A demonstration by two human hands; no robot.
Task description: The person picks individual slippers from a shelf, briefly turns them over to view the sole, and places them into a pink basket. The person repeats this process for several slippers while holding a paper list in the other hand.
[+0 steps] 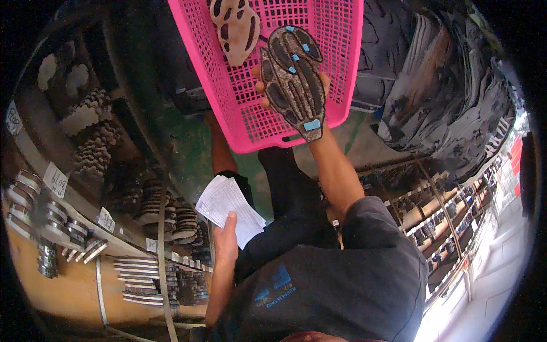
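Note:
My left hand (225, 238) is closed on several loose printed paper sheets (232, 206), thumb on top, low in front of my body. With my right hand (261, 86) I grip what looks like a sole-shaped cutting die (296, 85) from beneath, fingers curling round its edges. The die is dark-rimmed and speckled grey-brown, with long curved cells and several small blue pads. It is held over a pink plastic basket (248, 142). Inside the basket, a beige sole-shaped piece (235, 31) with oval openings leans at the far left.
To the left, shelves (85, 211) carry stacked dies (142, 279) and white labels. More racks (439, 222) with rows of parts stand at the right. Large dark sheets (444, 85) are piled at the far right. Green floor (191, 142) shows below the basket.

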